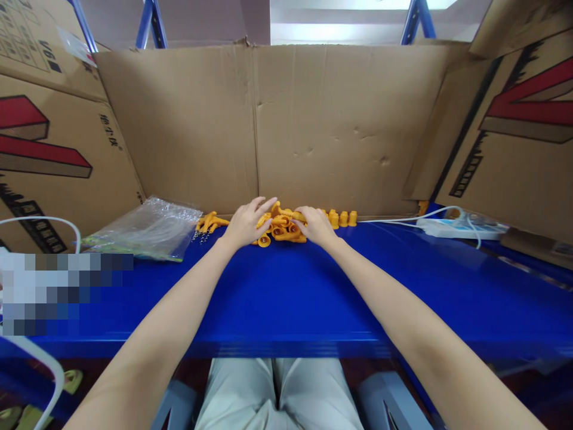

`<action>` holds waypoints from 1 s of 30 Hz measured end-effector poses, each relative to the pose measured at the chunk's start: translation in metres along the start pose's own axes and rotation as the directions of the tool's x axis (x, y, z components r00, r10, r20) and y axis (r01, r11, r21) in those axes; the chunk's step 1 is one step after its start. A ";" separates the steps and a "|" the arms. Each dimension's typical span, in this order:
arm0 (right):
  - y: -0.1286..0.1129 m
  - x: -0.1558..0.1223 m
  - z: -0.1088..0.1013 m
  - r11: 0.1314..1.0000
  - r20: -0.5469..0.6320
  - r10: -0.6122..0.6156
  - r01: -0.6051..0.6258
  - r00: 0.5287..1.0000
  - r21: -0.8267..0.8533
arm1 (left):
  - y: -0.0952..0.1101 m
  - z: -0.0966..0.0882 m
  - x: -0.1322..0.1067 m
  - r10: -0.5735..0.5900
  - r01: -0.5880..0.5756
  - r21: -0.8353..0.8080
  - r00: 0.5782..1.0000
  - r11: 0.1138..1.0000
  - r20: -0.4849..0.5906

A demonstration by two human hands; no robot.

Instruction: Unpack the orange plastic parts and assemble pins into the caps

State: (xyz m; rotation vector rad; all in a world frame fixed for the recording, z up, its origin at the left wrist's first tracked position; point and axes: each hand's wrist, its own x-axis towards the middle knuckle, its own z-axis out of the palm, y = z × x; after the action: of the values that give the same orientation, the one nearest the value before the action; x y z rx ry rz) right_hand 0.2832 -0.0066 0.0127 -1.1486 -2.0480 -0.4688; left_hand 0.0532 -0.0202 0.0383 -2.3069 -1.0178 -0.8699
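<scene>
The left hand (245, 224) and the right hand (317, 223) reach to the middle of the frame, with a pile of orange pieces (282, 229) between them. The left hand is at the pile's left side, thumb and fingers parted, with orange showing in the gap; whether it grips a piece I cannot tell. The right hand is at the pile's right side, fingers curved inward beside a long orange piece (290, 213) at the top of the pile; I cannot tell whether they close on it. A small round cup (264, 240) lies just below the left hand, at the pile's lower left edge.

Just right of the right hand, orange cups (344, 219) stand in a row along the cardboard (340, 131). Left of the left hand, more orange parts (210, 221) lie with small chains (203, 236), near a clear plastic bag (150, 230) at centre left. A white power strip (461, 228) sits at centre right, well apart from the hands, on the blue table (286, 298)
</scene>
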 end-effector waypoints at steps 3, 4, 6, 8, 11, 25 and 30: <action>-0.011 0.005 0.001 0.994 -0.049 -0.074 0.078 0.996 0.080 | 0.017 -0.001 0.006 -0.042 0.038 0.085 0.998 0.996 0.047; -0.015 0.006 0.001 0.990 -0.051 -0.098 0.103 0.994 0.100 | 0.020 -0.002 0.007 -0.081 0.073 0.115 0.995 0.991 0.060; -0.022 0.007 -0.001 0.982 -0.025 -0.146 0.148 0.989 0.118 | 0.021 -0.004 0.007 -0.156 0.140 0.162 0.984 0.977 0.087; -0.028 0.008 -0.005 0.979 0.028 -0.183 0.179 0.983 0.101 | 0.019 -0.007 0.005 -0.199 0.175 0.185 0.973 0.967 0.121; -0.034 0.010 -0.012 0.981 0.099 -0.190 0.193 0.977 -0.016 | 0.015 -0.008 0.002 -0.229 0.198 0.182 0.958 0.963 0.171; -0.023 0.012 -0.029 0.837 -0.058 -0.358 0.294 0.932 -0.461 | 0.031 -0.013 0.024 -0.459 0.600 -0.363 0.791 0.713 0.404; -0.021 0.013 -0.026 0.810 -0.060 -0.420 0.344 0.906 -0.475 | 0.030 -0.024 0.024 -0.298 0.822 -0.521 0.569 0.230 0.767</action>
State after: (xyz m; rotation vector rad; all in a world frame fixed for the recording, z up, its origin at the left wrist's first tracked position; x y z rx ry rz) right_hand 0.2720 -0.0263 0.0399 -0.8983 -2.0821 -1.2630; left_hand 0.0804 -0.0418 0.0670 -3.1289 -2.3038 -1.2927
